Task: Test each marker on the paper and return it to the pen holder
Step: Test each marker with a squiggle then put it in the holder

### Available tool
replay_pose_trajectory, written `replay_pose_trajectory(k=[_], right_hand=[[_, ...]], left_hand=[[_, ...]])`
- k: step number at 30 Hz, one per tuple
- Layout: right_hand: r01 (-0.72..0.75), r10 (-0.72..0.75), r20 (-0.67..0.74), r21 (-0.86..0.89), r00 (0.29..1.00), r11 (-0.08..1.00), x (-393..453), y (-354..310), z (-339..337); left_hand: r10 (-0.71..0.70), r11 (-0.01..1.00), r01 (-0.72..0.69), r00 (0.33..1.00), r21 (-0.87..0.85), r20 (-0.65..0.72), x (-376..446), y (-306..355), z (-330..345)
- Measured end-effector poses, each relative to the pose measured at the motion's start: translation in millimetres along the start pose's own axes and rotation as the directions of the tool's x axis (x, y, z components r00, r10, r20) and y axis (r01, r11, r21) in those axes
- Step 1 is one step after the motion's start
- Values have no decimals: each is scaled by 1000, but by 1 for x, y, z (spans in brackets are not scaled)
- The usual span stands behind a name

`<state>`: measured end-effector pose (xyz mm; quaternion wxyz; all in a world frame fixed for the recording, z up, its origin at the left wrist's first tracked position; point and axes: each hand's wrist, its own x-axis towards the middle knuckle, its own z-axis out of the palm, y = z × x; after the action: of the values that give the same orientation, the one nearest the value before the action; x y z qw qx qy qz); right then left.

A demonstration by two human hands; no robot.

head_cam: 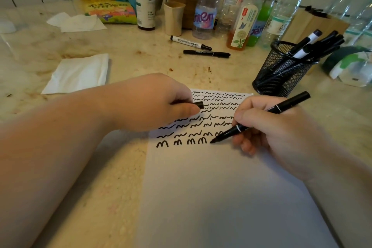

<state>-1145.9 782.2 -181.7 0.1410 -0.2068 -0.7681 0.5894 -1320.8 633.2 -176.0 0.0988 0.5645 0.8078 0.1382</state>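
Note:
A white paper (pixel 211 187) lies on the counter, its upper part covered with rows of black squiggles. My right hand (pixel 277 133) grips a black marker (pixel 285 106), whose tip touches the paper at the end of the lowest row. My left hand (pixel 153 102) rests on the paper's top left corner and pinches a black cap (pixel 198 104). A black mesh pen holder (pixel 281 70) with several markers stands to the upper right. Two more markers lie farther back on the counter: a white one (pixel 189 42) and a black one (pixel 206 53).
Folded tissues (pixel 78 73) lie at the left. Along the tiled wall stand several plastic bottles (pixel 205 10), a brown pump bottle (pixel 145 4), a beige cup (pixel 174 18), a snack bag (pixel 109 11) and a cardboard box (pixel 314 24). A green-white object (pixel 350 64) sits at the far right.

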Motion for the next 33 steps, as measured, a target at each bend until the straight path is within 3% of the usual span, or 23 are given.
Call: replay_pose_trajectory(k=[21, 27, 33], right_hand=[[-24, 26, -101, 21, 995, 999, 4, 2, -4], [69, -41, -166, 173, 985, 982, 7, 3, -7], [138, -104, -111, 365, 988, 921, 10, 2, -9]], left_hand=[[-27, 1000, 27, 1000, -8, 15, -1, 3, -1], [-20, 1000, 20, 1000, 6, 11, -2, 3, -1], [-39, 998, 39, 999, -43, -3, -1, 4, -1]])
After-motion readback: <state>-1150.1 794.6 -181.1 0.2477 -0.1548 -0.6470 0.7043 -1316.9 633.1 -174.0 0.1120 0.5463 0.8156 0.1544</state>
